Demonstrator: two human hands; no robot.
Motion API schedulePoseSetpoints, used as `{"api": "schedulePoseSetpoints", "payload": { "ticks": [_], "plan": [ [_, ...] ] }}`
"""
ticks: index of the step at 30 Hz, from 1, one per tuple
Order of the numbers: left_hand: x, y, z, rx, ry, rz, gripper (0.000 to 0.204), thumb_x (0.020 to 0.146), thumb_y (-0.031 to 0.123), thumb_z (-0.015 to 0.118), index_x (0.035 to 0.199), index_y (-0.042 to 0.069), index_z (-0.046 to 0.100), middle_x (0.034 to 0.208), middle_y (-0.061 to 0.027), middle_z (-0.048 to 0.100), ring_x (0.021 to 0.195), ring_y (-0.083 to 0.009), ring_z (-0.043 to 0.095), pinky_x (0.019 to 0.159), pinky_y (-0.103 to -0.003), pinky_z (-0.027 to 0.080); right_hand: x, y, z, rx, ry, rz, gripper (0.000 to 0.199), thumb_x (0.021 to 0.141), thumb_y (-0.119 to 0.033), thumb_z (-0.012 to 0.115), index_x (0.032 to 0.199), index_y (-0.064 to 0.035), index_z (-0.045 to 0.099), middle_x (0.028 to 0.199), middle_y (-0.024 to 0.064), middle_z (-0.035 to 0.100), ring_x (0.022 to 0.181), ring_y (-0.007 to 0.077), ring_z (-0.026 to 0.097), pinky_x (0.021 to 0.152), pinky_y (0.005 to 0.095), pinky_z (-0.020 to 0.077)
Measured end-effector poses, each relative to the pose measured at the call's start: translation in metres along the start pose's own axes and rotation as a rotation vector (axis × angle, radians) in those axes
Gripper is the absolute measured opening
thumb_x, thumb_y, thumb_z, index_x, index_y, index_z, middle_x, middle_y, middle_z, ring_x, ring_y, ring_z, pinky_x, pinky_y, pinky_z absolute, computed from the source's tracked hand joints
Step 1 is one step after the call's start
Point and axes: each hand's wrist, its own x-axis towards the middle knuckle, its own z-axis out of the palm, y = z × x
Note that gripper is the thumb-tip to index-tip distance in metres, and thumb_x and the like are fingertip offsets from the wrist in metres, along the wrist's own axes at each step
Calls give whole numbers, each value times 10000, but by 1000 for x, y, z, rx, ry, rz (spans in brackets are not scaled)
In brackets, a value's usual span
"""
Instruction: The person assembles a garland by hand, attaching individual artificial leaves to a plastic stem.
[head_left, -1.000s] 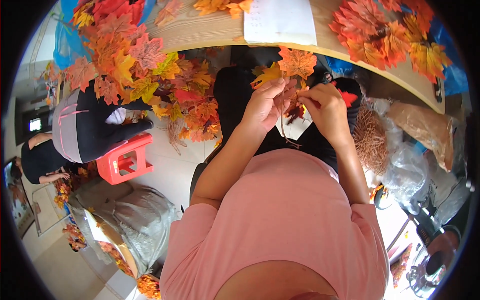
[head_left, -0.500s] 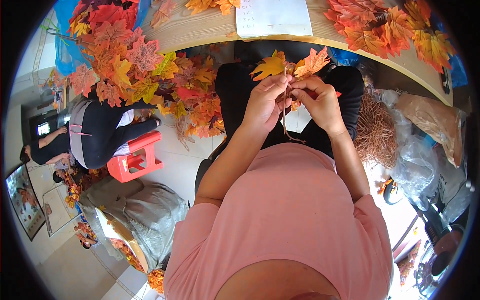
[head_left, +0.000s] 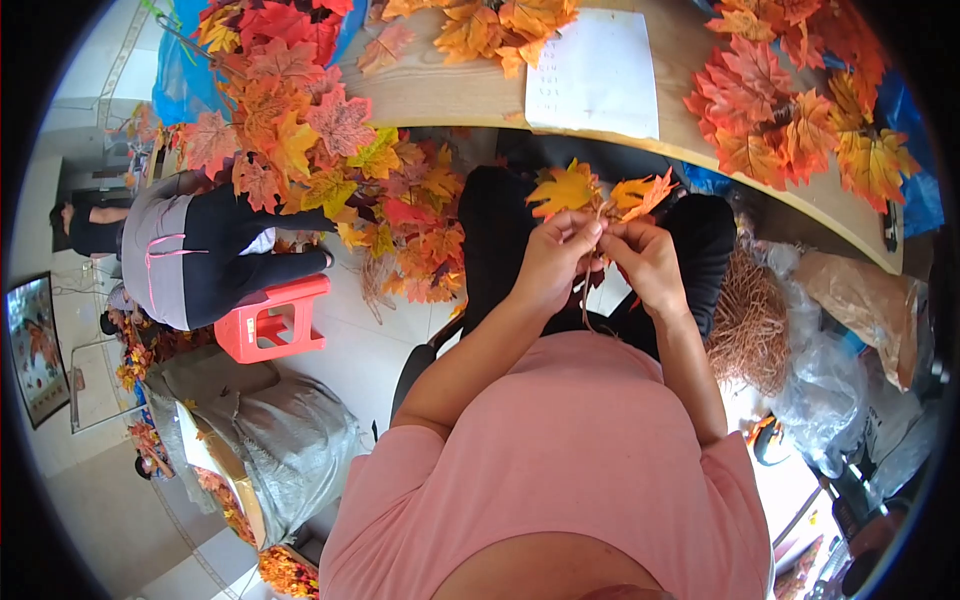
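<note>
Above my lap, my left hand [head_left: 553, 262] pinches a thin brown stem, or strand [head_left: 585, 300], at the base of a small bunch of artificial maple leaves. The strand hangs below the fingers toward my shirt. My right hand [head_left: 648, 262] is closed right beside it, its thumb and fingertips pressed to the same base. Beyond the fingers the bunch spreads out, with a yellow leaf [head_left: 562, 190] on the left and an orange leaf [head_left: 650, 197] on the right. The fingers cover the spot where the stems meet.
A wooden table [head_left: 430, 85] ahead carries paper [head_left: 595, 75] and leaf bunches [head_left: 745, 95]. More leaves [head_left: 415, 215] hang at the left. Brown strands [head_left: 745, 325] and plastic bags [head_left: 825, 400] lie at the right. A person [head_left: 180, 250] bends near a red stool [head_left: 275, 320].
The view has shifted, so the table and paper sit lower and farther right. My hands stay closed at the bunch's base, and the orange leaf has turned more edge-on.
</note>
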Motion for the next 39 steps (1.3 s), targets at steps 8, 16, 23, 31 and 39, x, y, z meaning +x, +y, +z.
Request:
{"api": "schedulePoseSetpoints", "payload": {
  "ticks": [8,16,23,31,39],
  "plan": [
    [-3,3,-6,25,-20,-12,109,868,134,565,903,32,583,831,-17,570,687,-74,544,592,-212,485,0,4,3,85,-35,98,151,816,-105,622,882,29,640,663,-17,581,524,-1,430,452,156,315],
    [-4,-1,-6,-29,-1,-17,130,869,111,558,951,16,595,854,-29,574,708,-84,545,598,-210,481,-1,5,11,129,29,50,175,814,-97,627,912,48,635,729,32,626,611,47,535,542,180,423],
    [1,-9,-15,111,134,165,131,848,74,578,957,2,583,864,-55,598,729,-95,578,575,-211,485,12,-11,17,-557,178,-213,124,770,-94,649,832,13,649,720,80,642,618,110,595,563,224,460],
    [4,1,-48,-143,-124,-342,128,847,116,572,925,15,567,807,-18,582,628,-48,545,484,-130,422,31,-10,15,-1226,57,-599,74,741,-89,607,778,-26,616,670,131,583,678,321,566,635,404,453],
    [10,-3,-43,-533,49,-372,115,858,40,514,944,-27,548,858,-83,586,731,-130,601,588,-184,527,86,-142,54,-972,-153,-411,224,844,-224,514,822,-39,639,626,145,589,578,260,593,589,361,457]
  ]
}}
